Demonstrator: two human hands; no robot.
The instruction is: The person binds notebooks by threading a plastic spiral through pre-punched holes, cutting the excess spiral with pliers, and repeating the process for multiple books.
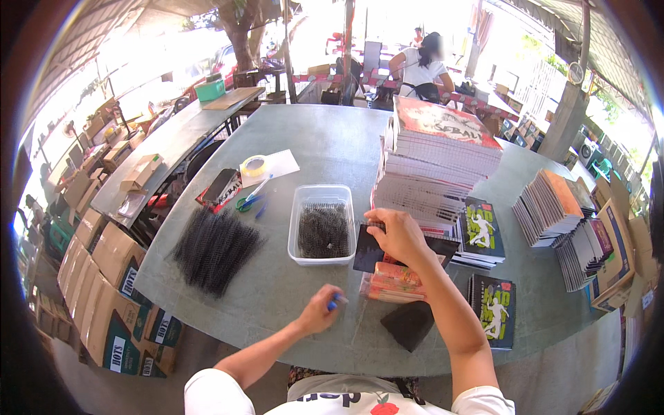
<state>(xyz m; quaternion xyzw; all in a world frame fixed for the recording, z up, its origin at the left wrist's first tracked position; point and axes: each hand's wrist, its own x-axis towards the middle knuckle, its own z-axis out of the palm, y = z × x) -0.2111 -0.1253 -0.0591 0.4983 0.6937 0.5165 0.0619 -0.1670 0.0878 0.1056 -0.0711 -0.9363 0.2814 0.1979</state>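
Note:
My left hand (319,312) is closed round a small blue tool (334,303), its kind mostly hidden by the fingers. My right hand (400,235) pinches the edge of a black cover sheet (368,254). Under that sheet sits a low stack of orange-red printed booklets (394,282), and a loose black piece (407,326) lies in front of them. Left of my right hand stands a clear plastic tub (321,261) holding black binding wires (322,228). A larger spread of black binding wires (218,252) lies farther left on the table.
Behind my right hand rises a tall stack of books (436,169). Black-and-green notebooks (492,311) and more notebook stacks (546,207) stand to the right. A tape roll (253,166) and scissors (247,200) lie at the left. A person (423,72) is beyond the table.

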